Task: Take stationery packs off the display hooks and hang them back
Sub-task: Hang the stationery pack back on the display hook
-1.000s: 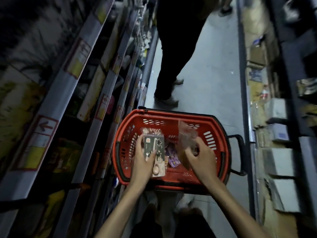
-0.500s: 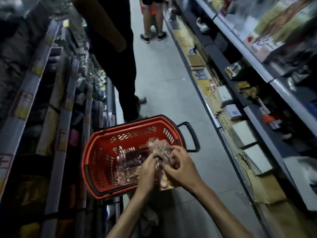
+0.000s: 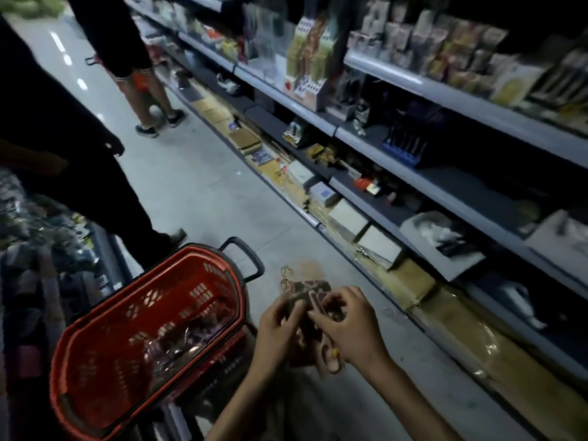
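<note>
Packs (image 3: 307, 289): pinched between left hand (image 3: 280, 326) and right hand (image 3: 350, 329), over floor, just right of basket (image 3: 105, 370). Risk: slippage within stack; drop onto floor, outside basket, upon loosening of either pinch. Hold firm until hooked.

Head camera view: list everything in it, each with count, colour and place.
basket: one, red with a black handle, on the floor at lower left
loose packs: count unclear from blur, clear wrapping, inside the basket
shelving: several grey tiers, stocked, along the right
flat boxes: several, tan and white, bottom tier at right
bystanders: two, one in dark clothes beside the basket, one farther up the aisle
floor: grey, aisle centre
held pack: at least one, dark card, between the hands
left hand: pinches the held pack
right hand: pinches the held pack
</note>
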Available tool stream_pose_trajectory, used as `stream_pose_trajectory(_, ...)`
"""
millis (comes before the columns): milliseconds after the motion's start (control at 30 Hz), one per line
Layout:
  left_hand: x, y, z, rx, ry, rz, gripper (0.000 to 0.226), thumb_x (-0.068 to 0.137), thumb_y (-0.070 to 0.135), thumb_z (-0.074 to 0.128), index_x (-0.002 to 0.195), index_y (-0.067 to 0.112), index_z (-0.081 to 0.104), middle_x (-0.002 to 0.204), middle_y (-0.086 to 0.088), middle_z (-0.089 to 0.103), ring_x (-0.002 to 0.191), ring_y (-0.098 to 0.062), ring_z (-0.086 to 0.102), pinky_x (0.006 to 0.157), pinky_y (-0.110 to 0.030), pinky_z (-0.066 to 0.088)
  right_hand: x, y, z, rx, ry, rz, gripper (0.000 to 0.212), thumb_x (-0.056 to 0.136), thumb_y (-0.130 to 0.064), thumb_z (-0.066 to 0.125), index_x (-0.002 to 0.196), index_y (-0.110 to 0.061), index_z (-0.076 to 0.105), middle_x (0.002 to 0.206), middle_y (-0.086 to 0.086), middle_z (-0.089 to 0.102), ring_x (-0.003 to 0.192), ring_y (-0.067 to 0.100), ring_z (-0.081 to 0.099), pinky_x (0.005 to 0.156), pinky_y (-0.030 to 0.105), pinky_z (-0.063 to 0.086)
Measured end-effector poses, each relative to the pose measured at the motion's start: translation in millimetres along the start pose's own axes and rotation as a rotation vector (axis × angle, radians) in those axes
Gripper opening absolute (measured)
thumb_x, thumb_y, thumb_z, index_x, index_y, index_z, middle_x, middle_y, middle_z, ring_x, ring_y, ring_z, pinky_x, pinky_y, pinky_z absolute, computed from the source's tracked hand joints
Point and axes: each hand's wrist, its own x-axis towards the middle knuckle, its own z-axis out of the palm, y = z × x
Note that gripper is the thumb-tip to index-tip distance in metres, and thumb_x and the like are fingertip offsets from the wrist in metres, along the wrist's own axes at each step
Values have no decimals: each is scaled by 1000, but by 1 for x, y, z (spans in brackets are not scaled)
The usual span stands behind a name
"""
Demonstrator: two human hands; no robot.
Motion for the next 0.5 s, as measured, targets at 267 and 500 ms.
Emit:
stream_pose_trajectory(267, 20, 30, 76, 18, -352, 69, 4, 96, 14, 72, 98, 16, 73, 96, 1, 75, 92, -16, 71, 83, -33, 59, -23, 30, -77, 356, 344, 410, 58, 73, -34, 90, 114, -40, 50, 113, -14, 64, 102, 7, 66, 82, 31, 58)
stream_pose_trajectory(500, 27, 53, 135, 12, -647, 176, 21, 95, -8, 63, 105, 10, 68, 102, 5, 74, 97, -14, 71, 81, -22, 57, -74, 42, -146, 607, 635, 453, 24, 89, -18, 78, 110, -22, 68, 105, 1, 77, 87, 8, 74, 76, 29, 54)
